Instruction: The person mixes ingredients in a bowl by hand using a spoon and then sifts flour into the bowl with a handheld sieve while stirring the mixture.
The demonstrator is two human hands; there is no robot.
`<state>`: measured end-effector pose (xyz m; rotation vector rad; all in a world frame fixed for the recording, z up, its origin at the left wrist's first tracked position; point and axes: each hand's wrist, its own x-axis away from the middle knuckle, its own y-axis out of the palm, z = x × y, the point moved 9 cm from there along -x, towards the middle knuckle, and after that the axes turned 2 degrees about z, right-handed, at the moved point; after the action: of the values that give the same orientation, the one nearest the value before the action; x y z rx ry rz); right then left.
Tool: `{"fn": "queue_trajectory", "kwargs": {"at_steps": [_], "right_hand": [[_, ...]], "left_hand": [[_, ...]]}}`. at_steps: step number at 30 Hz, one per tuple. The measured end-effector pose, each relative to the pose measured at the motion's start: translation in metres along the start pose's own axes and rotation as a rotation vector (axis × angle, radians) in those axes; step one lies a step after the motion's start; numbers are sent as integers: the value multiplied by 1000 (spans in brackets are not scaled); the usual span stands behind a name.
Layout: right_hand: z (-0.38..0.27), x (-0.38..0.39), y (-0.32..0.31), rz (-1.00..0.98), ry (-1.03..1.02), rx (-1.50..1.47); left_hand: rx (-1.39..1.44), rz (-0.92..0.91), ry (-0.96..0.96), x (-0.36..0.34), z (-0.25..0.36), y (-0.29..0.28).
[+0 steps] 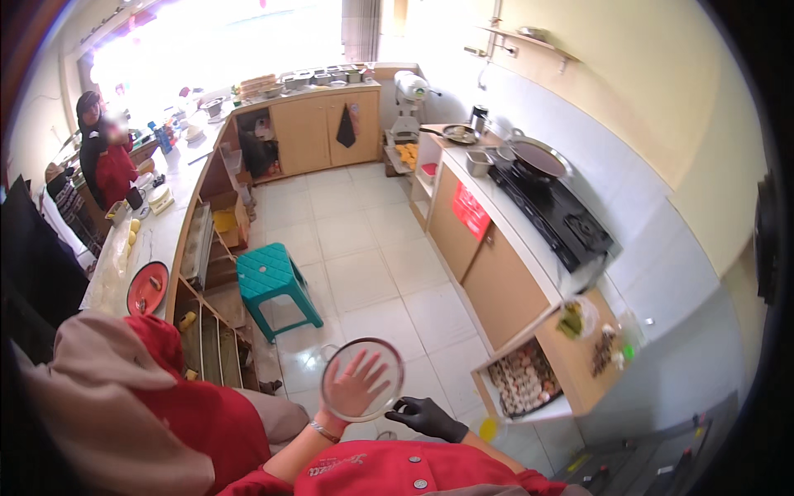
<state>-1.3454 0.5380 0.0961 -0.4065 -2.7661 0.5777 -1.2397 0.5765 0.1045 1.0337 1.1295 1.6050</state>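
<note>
Strainer (403,376): round, see-through, with a thin rim and a small loop at its upper left; it could also be a clear lid. It sits over the left hand and reaches the right hand's fingertips.
Red plate (136,285): well off to the left hand's upper left, on the counter, bits of food on it.
Neighbour's red sleeve (223,422): near, just left of the left forearm.
Green stool (275,271): beyond the left hand, up and to its left, on the floor.
Left hand (354,395): bare, fingers spread wide, palm facing up, seen through the strainer; whether they touch, I cannot tell.
Handling: probably light, stiff around the rim, more delicate across the middle; best held by the rim, keeping pressure off the centre.
Right hand (428,417): black-gloved, fingers bent at the strainer's lower right edge; I cannot tell if they pinch it.
Pale pieces (521,379): many, on a low shelf right of the gloved hand.
Stove (571,225): well beyond the right hand, up and to its right.
</note>
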Motion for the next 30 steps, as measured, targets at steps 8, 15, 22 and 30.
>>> {"fn": "queue_trajectory", "kwargs": {"at_steps": [8, 15, 22, 30], "right_hand": [[19, -139, -110, -114, 231, -840], [-10, -308, -165, -357, 196, -458], [-19, -481, -130, -406, -466, 202], [-41, -646, -176, -795, -320, 390]], "left_hand": [[-378, -136, -61, -154, 11, 42], [-552, -117, 221, -264, 119, 49], [-460, 439, 313, -332, 253, -29], [-620, 638, 583, -408, 437, -82]]}}
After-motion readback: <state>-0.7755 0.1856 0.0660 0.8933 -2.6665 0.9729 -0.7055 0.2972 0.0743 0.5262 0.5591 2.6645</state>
